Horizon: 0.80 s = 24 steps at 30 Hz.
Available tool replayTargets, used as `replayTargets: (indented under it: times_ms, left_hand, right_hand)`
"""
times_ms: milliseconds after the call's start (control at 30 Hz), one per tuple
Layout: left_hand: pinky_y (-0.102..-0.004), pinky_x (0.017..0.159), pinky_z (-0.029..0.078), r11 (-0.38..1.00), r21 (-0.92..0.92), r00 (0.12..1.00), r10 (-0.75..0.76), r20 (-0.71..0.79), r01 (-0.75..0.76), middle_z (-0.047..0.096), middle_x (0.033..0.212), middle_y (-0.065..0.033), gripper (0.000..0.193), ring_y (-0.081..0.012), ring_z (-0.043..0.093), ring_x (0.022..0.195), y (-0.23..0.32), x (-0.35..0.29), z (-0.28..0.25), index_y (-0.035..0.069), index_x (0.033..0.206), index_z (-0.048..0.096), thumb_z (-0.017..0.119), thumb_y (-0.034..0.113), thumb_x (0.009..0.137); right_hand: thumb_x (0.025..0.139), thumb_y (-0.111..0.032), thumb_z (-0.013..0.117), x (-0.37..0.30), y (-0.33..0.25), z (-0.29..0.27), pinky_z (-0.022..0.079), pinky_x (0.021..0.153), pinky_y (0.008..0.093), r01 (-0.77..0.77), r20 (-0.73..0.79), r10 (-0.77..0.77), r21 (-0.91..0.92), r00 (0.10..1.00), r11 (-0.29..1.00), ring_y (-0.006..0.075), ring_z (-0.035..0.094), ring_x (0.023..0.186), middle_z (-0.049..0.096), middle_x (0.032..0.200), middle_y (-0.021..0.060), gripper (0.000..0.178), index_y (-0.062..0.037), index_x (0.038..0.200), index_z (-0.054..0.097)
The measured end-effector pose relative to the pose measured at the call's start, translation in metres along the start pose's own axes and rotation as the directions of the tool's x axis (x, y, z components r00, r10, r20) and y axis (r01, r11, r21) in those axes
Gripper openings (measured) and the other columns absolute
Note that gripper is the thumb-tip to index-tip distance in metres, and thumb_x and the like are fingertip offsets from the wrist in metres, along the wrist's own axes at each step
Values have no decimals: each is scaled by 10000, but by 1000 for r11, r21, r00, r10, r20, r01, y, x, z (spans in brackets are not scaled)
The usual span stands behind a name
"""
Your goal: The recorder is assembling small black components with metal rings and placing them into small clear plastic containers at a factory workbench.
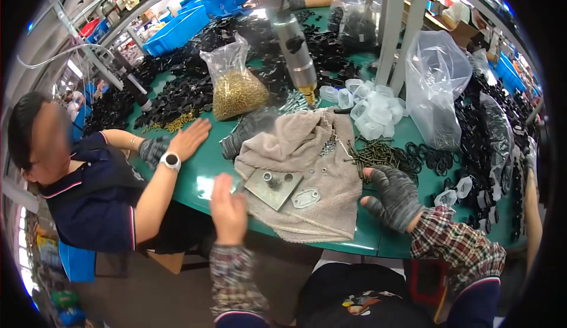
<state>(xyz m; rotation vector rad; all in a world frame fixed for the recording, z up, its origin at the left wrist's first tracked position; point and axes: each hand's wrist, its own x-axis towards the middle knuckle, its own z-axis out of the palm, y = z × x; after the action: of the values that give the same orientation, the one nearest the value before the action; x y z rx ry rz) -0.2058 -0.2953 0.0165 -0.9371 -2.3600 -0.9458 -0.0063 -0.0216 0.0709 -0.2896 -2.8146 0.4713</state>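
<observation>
My left hand is bare and blurred, raised at the near edge of the green table, fingers together, holding nothing I can see. It is just left of a square metal plate lying on a beige towel. A small oval metal plate lies beside the square one. My right hand, in a grey glove, rests on the table with fingers spread beside a pile of dark screws and holds nothing. A hanging power screwdriver dangles above the towel.
A person in a dark shirt sits at my left, their hand flat on the table. A bag of brass parts, clear plastic caps, black rubber rings, heaps of black parts, plastic bags and blue bins crowd the table.
</observation>
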Motion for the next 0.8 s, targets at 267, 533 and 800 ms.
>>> replayTargets:
  times_ms: [267, 533, 800]
  left_hand:
    - [-389, 950, 324, 971, 237, 997, 0, 83, -20, 454, 1234, -168, 397, -313, 420, 1149, -100, 5, 14, 7, 1189, 456, 475, 212, 850]
    - [-329, 879, 400, 996, -8, 982, -85, -166, 85, 495, 1186, -134, 262, -260, 489, 1072, -106, -82, -3, 14, 1098, 531, 496, 121, 862]
    - [-320, 899, 385, 903, 10, 882, -417, -220, 430, 508, 1161, -119, 230, -238, 489, 1067, -147, -196, -74, 8, 1067, 545, 470, 99, 869]
  right_hand:
    - [819, -469, 493, 15, 2, 49, 399, 842, 398, 95, -28, -96, -29, 995, 995, 339, 503, 975, 525, 1062, 172, 548, -40, 1159, 476]
    - [846, -481, 444, -1, -12, 58, 380, 875, 399, 243, -73, -265, -222, 961, 944, 334, 497, 1009, 512, 1107, 174, 559, -33, 1178, 472]
    - [844, -523, 407, -67, -43, 52, 317, 945, 460, 336, -113, -377, -275, 919, 901, 314, 487, 1047, 499, 1146, 152, 550, -66, 1140, 482]
